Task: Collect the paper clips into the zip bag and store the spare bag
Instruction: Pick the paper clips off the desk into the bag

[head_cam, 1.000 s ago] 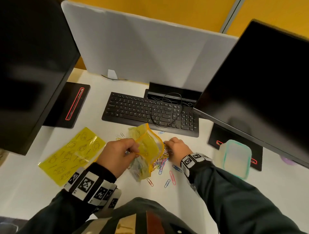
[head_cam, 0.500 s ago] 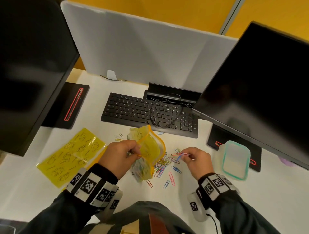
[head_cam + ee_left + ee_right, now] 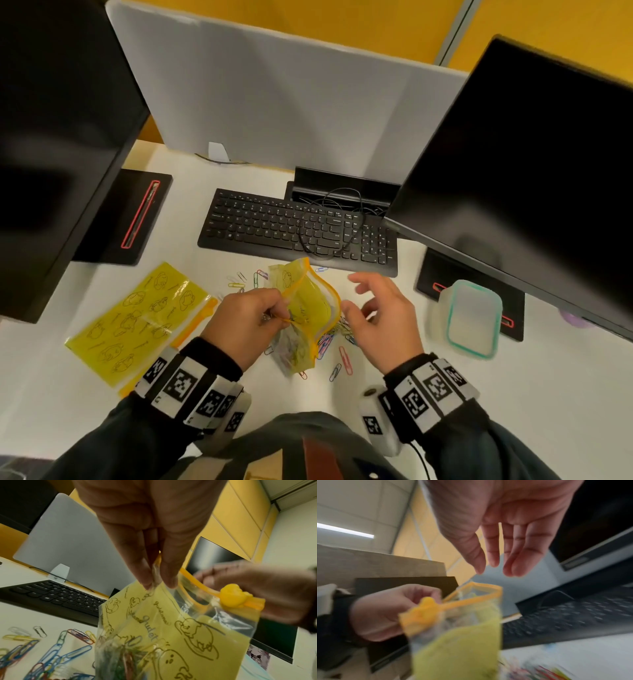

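My left hand [image 3: 245,325] pinches the near lip of the zip bag [image 3: 310,318] between thumb and fingertips [image 3: 169,580], holding it upright above the desk [image 3: 513,394] so that the orange zip track bows outward and the mouth faces my other hand. My right hand [image 3: 380,322] is empty, with its fingers [image 3: 513,555] straight, slightly apart and touching nothing; it hovers just beside the bag mouth, positioned, as I judge it, either after a drop or before the next pick-up. The yellow slider [image 3: 235,596] sits at the far end of the track, clear of the opening, so nothing obstructs loading. Through the clear lower panel the bag shows a tangle of clips already inside. The remaining paper clips [image 3: 337,346] lie loose on the desk beneath and beside the bag, with a smaller scatter near the front edge of the keyboard [image 3: 298,229]; collection is therefore partly complete. The spare bag [image 3: 137,322] lies flat to my left, well apart from the working area and not yet stored. A lidded plastic container [image 3: 471,317] stands to my right, near the base of the right monitor [image 3: 534,178]. Keeping the mouth held wide matters: if the lip slackens, clips will likely strike the track and fall back onto the desk.
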